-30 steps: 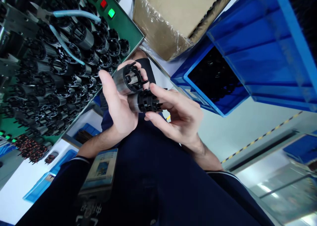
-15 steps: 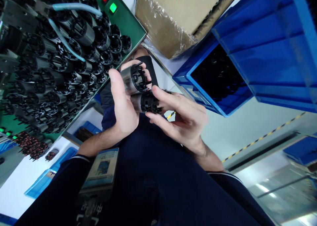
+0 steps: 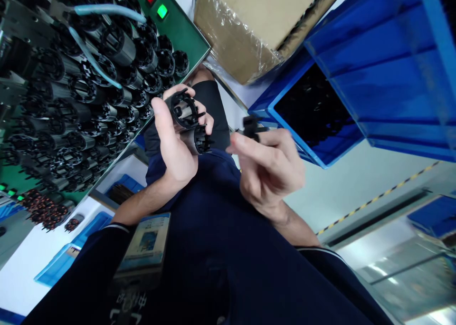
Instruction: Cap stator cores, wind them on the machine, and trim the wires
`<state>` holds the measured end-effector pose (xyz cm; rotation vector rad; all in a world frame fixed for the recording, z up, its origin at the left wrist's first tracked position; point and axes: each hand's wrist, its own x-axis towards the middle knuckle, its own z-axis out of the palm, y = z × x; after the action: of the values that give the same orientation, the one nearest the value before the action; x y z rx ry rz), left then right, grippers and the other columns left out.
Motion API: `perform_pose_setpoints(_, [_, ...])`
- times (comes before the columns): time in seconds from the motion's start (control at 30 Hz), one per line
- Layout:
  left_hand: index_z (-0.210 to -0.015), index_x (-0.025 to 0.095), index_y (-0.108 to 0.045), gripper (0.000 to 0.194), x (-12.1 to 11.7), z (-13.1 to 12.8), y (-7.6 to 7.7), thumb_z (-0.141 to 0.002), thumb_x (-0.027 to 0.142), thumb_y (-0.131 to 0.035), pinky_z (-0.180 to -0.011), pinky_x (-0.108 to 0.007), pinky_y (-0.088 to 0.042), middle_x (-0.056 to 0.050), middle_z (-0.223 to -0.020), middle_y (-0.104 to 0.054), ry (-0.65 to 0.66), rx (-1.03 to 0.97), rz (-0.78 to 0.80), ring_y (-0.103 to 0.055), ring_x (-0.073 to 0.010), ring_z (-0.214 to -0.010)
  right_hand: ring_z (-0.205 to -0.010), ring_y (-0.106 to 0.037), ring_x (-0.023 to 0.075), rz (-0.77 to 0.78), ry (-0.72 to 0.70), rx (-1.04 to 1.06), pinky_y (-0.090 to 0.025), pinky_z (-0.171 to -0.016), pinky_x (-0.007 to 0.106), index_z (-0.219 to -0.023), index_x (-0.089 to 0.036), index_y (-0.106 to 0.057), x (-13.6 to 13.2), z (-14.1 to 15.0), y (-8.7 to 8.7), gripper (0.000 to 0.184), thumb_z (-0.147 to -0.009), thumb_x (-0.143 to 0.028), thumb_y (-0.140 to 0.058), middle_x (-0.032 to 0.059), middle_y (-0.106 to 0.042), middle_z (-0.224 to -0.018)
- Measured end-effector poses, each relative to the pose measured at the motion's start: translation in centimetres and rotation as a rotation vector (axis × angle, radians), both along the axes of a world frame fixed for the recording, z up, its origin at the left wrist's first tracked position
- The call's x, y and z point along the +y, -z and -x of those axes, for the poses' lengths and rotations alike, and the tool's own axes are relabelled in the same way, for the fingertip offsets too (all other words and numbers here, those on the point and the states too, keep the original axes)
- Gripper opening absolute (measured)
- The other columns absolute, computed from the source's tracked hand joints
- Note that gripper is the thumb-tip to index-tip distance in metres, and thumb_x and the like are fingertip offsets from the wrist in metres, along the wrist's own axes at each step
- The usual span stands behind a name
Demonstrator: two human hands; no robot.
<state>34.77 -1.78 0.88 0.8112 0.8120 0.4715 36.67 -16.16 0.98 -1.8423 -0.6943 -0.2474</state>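
Head view, and here's the left hand [image 3: 174, 149] closed around two metal sleeves with black plastic cage ends [image 3: 188, 123], lying against each other at centre frame, thumb pressed across them. Just right of that, the right hand [image 3: 270, 168] sits apart from them, its grip pinched on a small black plastic piece [image 3: 251, 128] at the fingertips, a little blurred. That pinch looks like the weak spot: with so little contact, a hurried finger could flick the piece away towards the blue plastic crate [image 3: 313, 111] of black parts on the right. Two sleeves in one hand could roll apart too, and a drop might crack those thin cage prongs. Upper left, a rack of similar parts [image 3: 89, 78] on a green panel [image 3: 185, 35] sits close to the left hand, with blue-handled side cutters [image 3: 57, 9] lying over it; a careless knock there could scatter them.
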Motion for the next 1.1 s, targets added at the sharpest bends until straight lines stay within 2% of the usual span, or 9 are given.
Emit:
perform_pose_setpoints(0.1, [-0.121, 0.027, -0.064, 0.046, 0.3, 0.0, -0.5, -0.122, 0.070, -0.047, -0.079, -0.037, -0.051, -0.011, -0.121, -0.070, -0.024, 0.002, 0.006, -0.060, -0.0219, -0.089, -0.098, -0.081, 0.0255, 0.057, -0.041, 0.024, -0.075, -0.077, 0.041, -0.134, -0.039, -0.094, -0.3, -0.3, 0.9, 0.025, -0.113, -0.029, -0.087, 0.0058, -0.076, -0.113])
perform_pose_setpoints(0.23, [-0.132, 0.031, -0.066, 0.035, -0.4, 0.7, -1.3, -0.121, 0.062, -0.055, -0.093, -0.038, -0.061, -0.009, -0.114, -0.068, -0.020, 0.003, 0.085, -0.068, -0.0241, -0.098, -0.118, -0.079, 0.0347, 0.122, -0.120, 0.057, -0.080, -0.098, 0.056, -0.154, -0.037, -0.084, -0.1, -0.3, 2.6, 0.055, -0.104, -0.054, -0.097, 0.0102, -0.075, -0.129])
perform_pose_setpoints(0.37, [-0.134, 0.037, -0.070, 0.036, -0.3, 2.4, -1.4, -0.116, 0.068, -0.068, -0.105, -0.040, -0.065, -0.008, -0.142, -0.075, 0.106, 0.023, -0.024, -0.075, -0.0298, -0.135, -0.121, -0.079, 0.0356, 0.081, -0.079, 0.099, -0.076, -0.108, 0.060, -0.152, -0.037, -0.082, 0.0, -0.5, 2.6, 0.045, -0.108, -0.041, -0.092, 0.0118, -0.078, -0.134])
perform_pose_setpoints(0.47, [-0.136, 0.037, -0.071, 0.039, 1.4, 3.5, -1.2, -0.107, 0.054, -0.090, -0.118, -0.040, -0.064, -0.006, -0.154, -0.075, 0.202, -0.033, -0.145, -0.071, -0.0299, -0.153, -0.120, -0.080, 0.0361, 0.145, -0.085, 0.059, -0.076, -0.106, 0.059, -0.148, -0.037, -0.083, -0.8, -1.2, 1.2, 0.039, -0.110, -0.039, -0.090, 0.0120, -0.079, -0.129])
perform_pose_setpoints(0.6, [-0.127, 0.037, -0.070, 0.048, 2.9, 3.2, -1.2, -0.096, 0.048, -0.105, -0.092, -0.027, -0.065, -0.001, -0.134, -0.077, 0.144, -0.082, -0.162, -0.079, -0.0208, -0.118, -0.118, -0.081, 0.0341, 0.180, -0.229, 0.049, -0.078, -0.098, 0.055, -0.148, -0.035, -0.083, -2.0, -1.7, -0.1, 0.038, -0.114, -0.051, -0.085, 0.0111, -0.075, -0.129])
perform_pose_setpoints(0.67, [-0.119, 0.036, -0.073, 0.040, 2.5, 2.6, -1.4, -0.106, 0.069, -0.092, -0.080, -0.028, -0.064, 0.000, -0.104, -0.071, 0.114, -0.146, -0.084, -0.070, -0.0173, -0.085, -0.121, -0.081, 0.0325, 0.194, -0.309, 0.065, -0.078, -0.101, 0.054, -0.152, -0.037, -0.081, -1.9, -1.4, -0.1, 0.039, -0.116, -0.054, -0.082, 0.0099, -0.073, -0.132])
perform_pose_setpoints(0.77, [-0.094, 0.030, -0.070, 0.069, 1.5, 1.9, -1.3, -0.115, 0.094, -0.052, -0.078, -0.035, -0.065, -0.003, -0.081, -0.057, 0.173, -0.130, 0.044, -0.063, -0.0213, -0.076, -0.125, -0.080, 0.0309, 0.190, -0.326, 0.032, -0.077, -0.104, 0.051, -0.160, -0.039, -0.077, -0.8, -0.7, 0.8, 0.043, -0.119, -0.052, -0.078, 0.0096, -0.072, -0.138])
perform_pose_setpoints(0.93, [-0.102, 0.026, -0.069, 0.060, 1.6, 2.2, 0.7, -0.125, 0.075, -0.043, -0.054, -0.027, -0.058, -0.004, -0.087, -0.072, 0.224, 0.164, 0.448, -0.072, -0.0189, -0.072, -0.114, -0.083, 0.0240, 0.187, -0.190, 0.003, -0.077, -0.094, 0.040, -0.179, -0.047, -0.061, 0.0, -0.8, 2.4, 0.061, -0.123, -0.027, -0.067, 0.0071, -0.077, -0.139])
perform_pose_setpoints(1.1, [-0.113, 0.021, -0.074, 0.057, 1.4, 2.9, 2.2, -0.129, 0.052, -0.029, -0.041, -0.030, -0.056, 0.000, -0.072, -0.064, 0.298, 0.460, 0.572, -0.069, -0.0206, -0.057, -0.110, -0.088, 0.0245, 0.162, 0.115, -0.060, -0.077, -0.083, 0.037, -0.181, -0.037, -0.050, -4.9, -7.1, 1.8, 0.056, -0.126, -0.040, -0.061, 0.0100, -0.083, -0.138])
